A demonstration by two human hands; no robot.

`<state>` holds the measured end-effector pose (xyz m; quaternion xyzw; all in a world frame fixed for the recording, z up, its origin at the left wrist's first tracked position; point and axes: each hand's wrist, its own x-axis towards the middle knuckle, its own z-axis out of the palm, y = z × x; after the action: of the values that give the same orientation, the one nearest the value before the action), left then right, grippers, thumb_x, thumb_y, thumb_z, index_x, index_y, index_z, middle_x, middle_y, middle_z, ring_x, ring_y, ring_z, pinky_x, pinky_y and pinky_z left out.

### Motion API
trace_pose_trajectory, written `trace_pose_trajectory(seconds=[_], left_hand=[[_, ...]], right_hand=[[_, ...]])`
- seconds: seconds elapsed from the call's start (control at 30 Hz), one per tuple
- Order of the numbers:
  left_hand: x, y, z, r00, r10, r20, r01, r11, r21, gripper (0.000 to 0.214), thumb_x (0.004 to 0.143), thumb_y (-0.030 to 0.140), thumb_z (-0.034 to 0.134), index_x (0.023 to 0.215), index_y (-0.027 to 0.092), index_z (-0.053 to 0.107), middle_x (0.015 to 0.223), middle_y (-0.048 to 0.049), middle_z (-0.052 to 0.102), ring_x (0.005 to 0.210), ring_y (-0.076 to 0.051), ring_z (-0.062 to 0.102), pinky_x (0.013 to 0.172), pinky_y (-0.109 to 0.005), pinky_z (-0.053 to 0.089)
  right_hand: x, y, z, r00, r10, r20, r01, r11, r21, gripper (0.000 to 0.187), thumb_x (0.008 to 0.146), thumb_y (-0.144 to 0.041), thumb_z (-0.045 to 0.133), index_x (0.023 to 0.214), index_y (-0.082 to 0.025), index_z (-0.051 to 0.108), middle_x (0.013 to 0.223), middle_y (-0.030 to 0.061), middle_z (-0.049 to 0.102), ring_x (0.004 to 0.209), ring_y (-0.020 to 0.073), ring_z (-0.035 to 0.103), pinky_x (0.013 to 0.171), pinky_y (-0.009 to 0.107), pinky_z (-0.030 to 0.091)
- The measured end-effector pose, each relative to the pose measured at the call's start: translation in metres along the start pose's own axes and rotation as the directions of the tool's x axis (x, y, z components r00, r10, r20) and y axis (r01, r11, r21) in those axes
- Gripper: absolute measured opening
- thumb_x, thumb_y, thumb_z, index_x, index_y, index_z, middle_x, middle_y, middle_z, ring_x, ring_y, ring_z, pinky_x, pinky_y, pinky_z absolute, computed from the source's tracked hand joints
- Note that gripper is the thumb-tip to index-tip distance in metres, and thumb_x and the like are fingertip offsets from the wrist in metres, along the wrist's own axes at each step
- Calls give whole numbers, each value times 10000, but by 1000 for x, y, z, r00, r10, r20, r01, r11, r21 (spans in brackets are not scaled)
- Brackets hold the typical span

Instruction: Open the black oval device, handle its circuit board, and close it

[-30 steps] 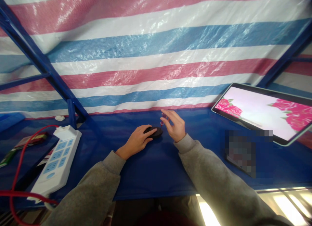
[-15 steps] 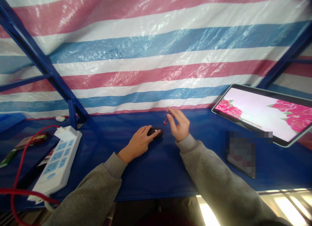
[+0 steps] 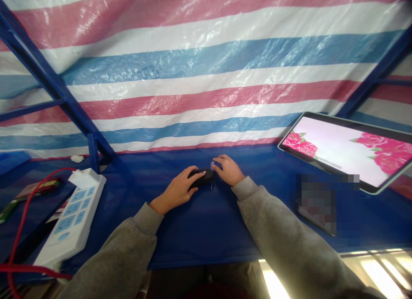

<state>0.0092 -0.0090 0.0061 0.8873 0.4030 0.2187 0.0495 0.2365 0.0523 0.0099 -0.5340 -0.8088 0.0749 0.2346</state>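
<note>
My left hand (image 3: 178, 189) is closed round a black computer mouse (image 3: 206, 177), which lies on the blue tabletop (image 3: 199, 230). Its thumb and fingers press on the mouse's sides and top. Just to the right, my right hand (image 3: 229, 170) pinches a small screwdriver (image 3: 212, 166) by its see-through handle. The thin shaft points down beside the right end of the mouse; whether its tip touches the mouse I cannot tell.
A white power strip (image 3: 75, 211) with a red cable (image 3: 27, 204) lies at the left. On the right are a tablet (image 3: 337, 148) showing red roses and a blurred-out dark object (image 3: 317, 208). Striped sheeting (image 3: 206, 75) hangs behind, between blue frame bars (image 3: 64, 93).
My right hand has come down and left with the screwdriver, turning so the shaft points straighter down. My left hand and the mouse have shifted slightly left, and the thumb is placed differently.
</note>
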Motion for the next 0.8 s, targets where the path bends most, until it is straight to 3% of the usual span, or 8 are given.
trace_pose_trajectory(seconds=[0.13,0.23,0.33,0.5,0.63,0.8], left_hand=[[-1,-6,-5,999,-34,12,34,996,-87,573,847,158,606,1377,309,449,1330,-67,499,1191,-240,529,1027,-398,448],[-1,-12,-7,998,-53,-14,51,987,-155,473,868,200,599,1325,269,496,1302,-70,559,1191,-246,540,1048,-411,421],[0,-16,-8,996,-84,-20,78,977,-199,412,875,256,609,1280,242,530,1271,-75,600,1164,-251,566,1030,-412,429],[2,-18,-11,992,-108,-66,86,958,-275,356,901,329,573,1242,226,574,1198,-68,648,1096,-234,608,987,-373,451],[3,-19,-11,981,-168,-94,127,932,-338,324,924,356,525,1208,213,588,1172,-64,654,1075,-226,610,973,-353,451],[5,-20,-6,970,-229,-79,184,909,-373,281,950,364,461,1130,200,601,1102,-54,659,1020,-213,616,934,-333,463]], right_hand=[[-5,-4,2,991,-116,72,117,993,-1,331,889,-185,481,1163,-224,663,1282,96,574,1157,257,534,997,411,419],[-8,-2,-2,994,-103,27,102,994,42,387,838,-90,473,1153,-209,664,1242,94,600,1152,254,532,1002,425,413],[-9,-2,-8,985,-173,6,171,977,127,486,757,-36,516,1202,-196,628,1239,90,606,1168,251,520,1009,424,410],[-13,-10,-8,943,-324,75,307,934,182,504,775,-122,610,1274,-177,565,1252,112,605,1177,271,510,999,452,410],[-14,-12,-3,933,-347,95,327,929,174,570,809,-249,658,1345,-157,487,1266,133,598,1158,280,515,1008,469,400],[-13,-11,2,921,-362,148,343,929,138,606,790,-317,697,1335,-143,498,1303,146,577,1159,296,512,1013,464,393]])
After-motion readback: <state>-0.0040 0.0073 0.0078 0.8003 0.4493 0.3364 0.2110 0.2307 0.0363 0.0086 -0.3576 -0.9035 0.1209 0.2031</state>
